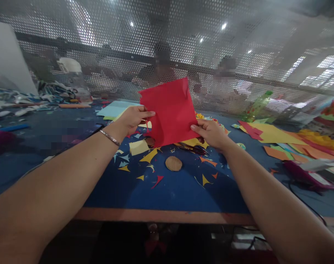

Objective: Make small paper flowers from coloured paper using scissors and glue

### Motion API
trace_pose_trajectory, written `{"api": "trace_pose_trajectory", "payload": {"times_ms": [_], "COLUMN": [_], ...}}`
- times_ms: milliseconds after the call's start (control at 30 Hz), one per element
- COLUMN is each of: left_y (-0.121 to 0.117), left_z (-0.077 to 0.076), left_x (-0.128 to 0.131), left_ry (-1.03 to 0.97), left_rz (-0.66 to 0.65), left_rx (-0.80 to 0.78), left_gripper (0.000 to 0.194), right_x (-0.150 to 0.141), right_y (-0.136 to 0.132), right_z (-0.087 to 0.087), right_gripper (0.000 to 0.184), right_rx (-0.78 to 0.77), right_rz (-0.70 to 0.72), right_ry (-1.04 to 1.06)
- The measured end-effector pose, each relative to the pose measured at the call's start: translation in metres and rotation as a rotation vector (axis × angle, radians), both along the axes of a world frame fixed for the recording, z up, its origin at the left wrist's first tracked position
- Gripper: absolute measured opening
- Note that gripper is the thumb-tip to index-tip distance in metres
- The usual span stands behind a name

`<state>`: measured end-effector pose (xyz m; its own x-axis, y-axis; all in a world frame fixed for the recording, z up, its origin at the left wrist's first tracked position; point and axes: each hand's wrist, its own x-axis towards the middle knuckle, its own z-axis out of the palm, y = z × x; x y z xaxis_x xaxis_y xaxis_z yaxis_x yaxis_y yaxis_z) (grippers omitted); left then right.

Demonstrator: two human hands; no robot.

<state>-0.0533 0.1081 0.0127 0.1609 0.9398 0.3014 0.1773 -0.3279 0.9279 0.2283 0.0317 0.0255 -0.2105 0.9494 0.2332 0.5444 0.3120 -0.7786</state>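
A red sheet of paper (171, 112) is held up above the table, tilted, with a ragged cut along its left side. My left hand (132, 118) pinches its left edge between thumb and fingers. On the lower right corner, my right hand (209, 132) grips the same sheet. Below it lies a round brown disc (173, 163), flat on the blue table. A pair of scissors (193, 148) rests partly hidden behind the sheet's lower edge. Around these are scattered paper scraps (149, 155) in yellow, red, orange and light blue, and a pale yellow piece of paper (138, 147).
Coloured paper sheets (277, 134) lie at the right, near a green-capped bottle (259, 106) and a purple object (310, 175). A white-lidded bottle (76, 79) stands at the back left. Behind the table (167, 198) rises a perforated metal screen (114, 44), with people beyond it.
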Motion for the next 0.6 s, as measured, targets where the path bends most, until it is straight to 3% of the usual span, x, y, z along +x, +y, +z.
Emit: {"api": "trace_pose_trajectory", "payload": {"times_ms": [133, 233, 300, 500, 600], "left_y": [-0.008, -0.012, -0.014, -0.030, -0.041], "left_z": [0.006, 0.007, 0.006, 0.000, 0.001], "left_x": [0.012, 0.021, 0.027, 0.048, 0.053], "left_ry": [-0.307, -0.459, -0.521, -0.577, -0.437], "left_rz": [0.064, 0.198, 0.218, 0.117, 0.017], "left_rx": [-0.097, -0.150, -0.166, -0.114, -0.129], "left_gripper": [0.022, 0.026, 0.027, 0.020, 0.017], "right_x": [-0.003, -0.005, -0.007, -0.015, -0.015], "right_y": [0.001, 0.000, -0.001, -0.005, -0.003], "right_z": [0.001, 0.002, 0.002, -0.002, -0.005], "right_gripper": [0.026, 0.034, 0.040, 0.043, 0.043], "right_rx": [0.020, -0.005, -0.038, -0.059, -0.011], "right_rz": [-0.087, -0.076, -0.048, 0.002, -0.073], "right_ry": [0.220, 0.376, 0.424, 0.391, 0.352]}}
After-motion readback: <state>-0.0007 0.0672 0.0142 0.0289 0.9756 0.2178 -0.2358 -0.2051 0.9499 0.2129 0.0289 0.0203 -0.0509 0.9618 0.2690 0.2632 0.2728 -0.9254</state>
